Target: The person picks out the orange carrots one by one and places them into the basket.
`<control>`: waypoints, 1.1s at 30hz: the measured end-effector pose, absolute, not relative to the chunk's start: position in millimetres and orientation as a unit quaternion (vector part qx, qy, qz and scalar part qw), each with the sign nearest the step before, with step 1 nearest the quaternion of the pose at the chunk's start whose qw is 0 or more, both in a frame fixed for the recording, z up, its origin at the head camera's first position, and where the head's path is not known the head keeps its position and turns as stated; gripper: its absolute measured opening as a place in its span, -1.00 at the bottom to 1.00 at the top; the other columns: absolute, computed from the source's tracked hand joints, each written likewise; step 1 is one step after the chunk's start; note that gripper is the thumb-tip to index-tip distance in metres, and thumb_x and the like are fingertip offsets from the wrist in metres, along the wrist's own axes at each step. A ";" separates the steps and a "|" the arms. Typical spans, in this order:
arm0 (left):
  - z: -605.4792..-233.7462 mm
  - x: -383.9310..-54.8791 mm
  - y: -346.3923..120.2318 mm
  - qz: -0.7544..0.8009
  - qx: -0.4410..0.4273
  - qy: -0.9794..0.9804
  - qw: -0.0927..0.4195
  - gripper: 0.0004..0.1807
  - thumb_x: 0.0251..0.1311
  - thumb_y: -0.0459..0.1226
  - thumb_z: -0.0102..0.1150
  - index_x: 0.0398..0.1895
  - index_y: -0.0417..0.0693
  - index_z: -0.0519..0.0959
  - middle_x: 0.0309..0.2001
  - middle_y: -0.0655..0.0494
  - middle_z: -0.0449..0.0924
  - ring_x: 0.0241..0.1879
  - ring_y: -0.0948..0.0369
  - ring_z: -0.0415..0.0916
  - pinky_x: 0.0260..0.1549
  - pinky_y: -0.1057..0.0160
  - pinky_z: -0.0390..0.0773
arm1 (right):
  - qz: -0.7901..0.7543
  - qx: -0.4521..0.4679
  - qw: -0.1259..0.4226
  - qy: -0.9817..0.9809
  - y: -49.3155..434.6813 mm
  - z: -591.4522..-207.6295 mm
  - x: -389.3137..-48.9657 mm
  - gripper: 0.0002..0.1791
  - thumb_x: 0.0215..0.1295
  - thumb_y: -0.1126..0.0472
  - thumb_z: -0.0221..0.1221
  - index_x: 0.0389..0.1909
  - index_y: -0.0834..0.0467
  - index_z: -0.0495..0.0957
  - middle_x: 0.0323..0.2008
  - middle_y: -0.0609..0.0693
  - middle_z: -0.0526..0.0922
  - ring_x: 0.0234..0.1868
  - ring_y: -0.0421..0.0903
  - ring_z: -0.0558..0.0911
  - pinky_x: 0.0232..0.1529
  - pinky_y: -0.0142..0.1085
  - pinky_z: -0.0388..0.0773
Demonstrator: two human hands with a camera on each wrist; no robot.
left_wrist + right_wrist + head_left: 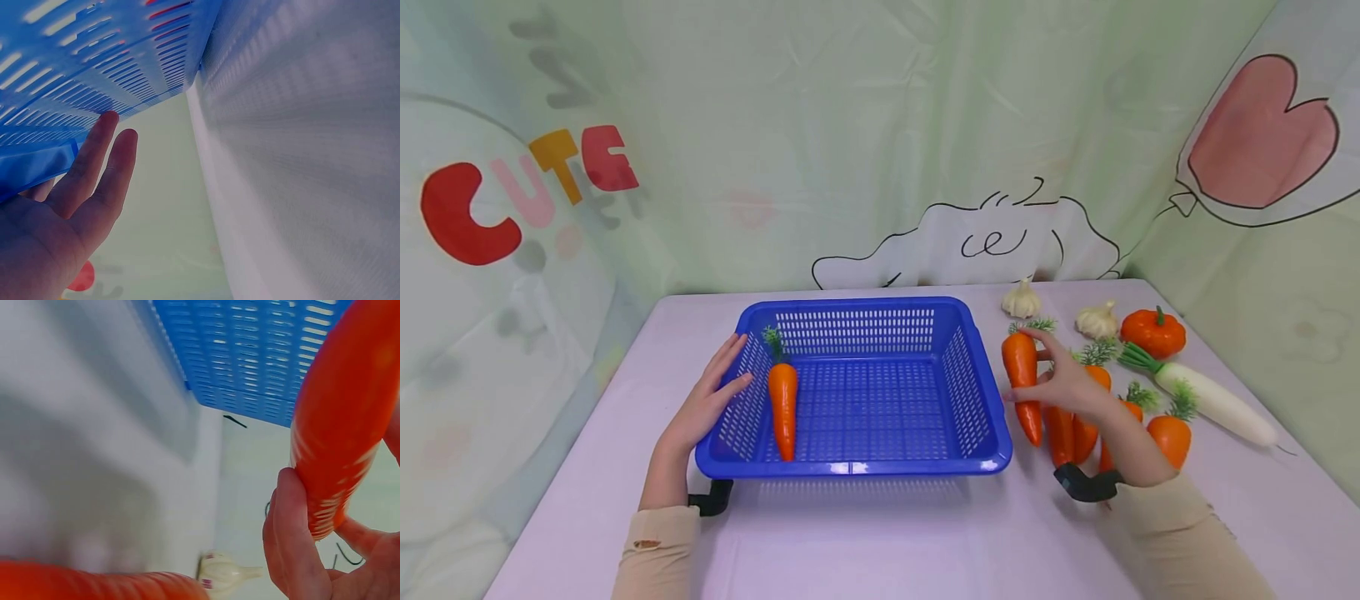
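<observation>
Between the thumb and fingers of my right hand [1070, 385] is a carrot [1021, 367] with a green top, just right of the basket. The right wrist view shows this carrot [344, 419] close up, gripped near its thick end. My left hand [706, 402] rests against the left side of the blue plastic basket [853, 468]. In the left wrist view, the left hand's fingers [100, 169] are extended beside the slotted basket wall [112, 62]. Inside the basket, on its left, lies another carrot [783, 408].
Several more carrots [1169, 440] lie under and around the right forearm. A white radish [1217, 404], an orange pumpkin [1153, 333] and two garlic bulbs [1021, 300] are at the right and back of the table. A curtain hangs behind the table.
</observation>
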State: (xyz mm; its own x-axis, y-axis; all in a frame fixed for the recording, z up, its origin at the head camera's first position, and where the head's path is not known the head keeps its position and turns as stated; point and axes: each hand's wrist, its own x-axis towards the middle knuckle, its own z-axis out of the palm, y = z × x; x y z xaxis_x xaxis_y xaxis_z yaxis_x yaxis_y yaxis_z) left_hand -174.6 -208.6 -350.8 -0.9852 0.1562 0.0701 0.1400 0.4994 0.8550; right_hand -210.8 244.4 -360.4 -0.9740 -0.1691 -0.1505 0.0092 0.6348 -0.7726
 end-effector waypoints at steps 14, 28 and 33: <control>-351.0 -174.6 -208.5 0.491 0.084 0.867 0.007 -0.37 0.31 -0.27 -0.18 0.42 -0.14 -0.06 0.43 -0.14 -0.29 0.37 -0.16 -0.33 0.12 -0.41 -0.20 | -0.432 -0.062 0.080 0.896 240.3 -334.2 -202.5 0.11 -0.03 0.05 0.36 0.42 0.03 -0.18 0.18 0.44 0.09 -0.23 0.10 0.49 -0.33 -0.19 0.58; -350.5 -173.8 -208.2 0.494 0.083 0.866 0.007 -0.37 0.31 -0.27 -0.18 0.42 -0.15 -0.06 0.43 -0.14 -0.28 0.38 -0.15 -0.34 0.13 -0.41 -0.21 | -0.431 -0.077 0.081 0.895 223.4 -310.7 -207.6 0.11 -0.05 0.03 0.37 0.42 -0.03 -0.16 0.19 0.38 0.13 -0.22 0.10 0.54 -0.32 -0.16 0.60; -350.8 -173.5 -208.2 0.495 0.082 0.865 0.007 -0.36 0.31 -0.26 -0.17 0.42 -0.14 -0.06 0.43 -0.14 -0.29 0.38 -0.15 -0.34 0.12 -0.41 -0.20 | -0.433 -0.089 0.092 0.892 213.6 -302.8 -212.1 0.13 -0.09 0.00 0.39 0.42 -0.07 -0.15 0.22 0.35 0.12 -0.21 0.08 0.55 -0.33 -0.18 0.60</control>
State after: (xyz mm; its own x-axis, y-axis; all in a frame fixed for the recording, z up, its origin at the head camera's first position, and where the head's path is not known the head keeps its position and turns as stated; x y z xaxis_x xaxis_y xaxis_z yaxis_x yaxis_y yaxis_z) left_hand -173.5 -208.2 -350.8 -0.9864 0.1491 0.0687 0.1349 0.4971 0.8571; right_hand -212.1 213.6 -302.8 -0.9674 -0.2378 -0.0869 -0.0786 0.6085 -0.7897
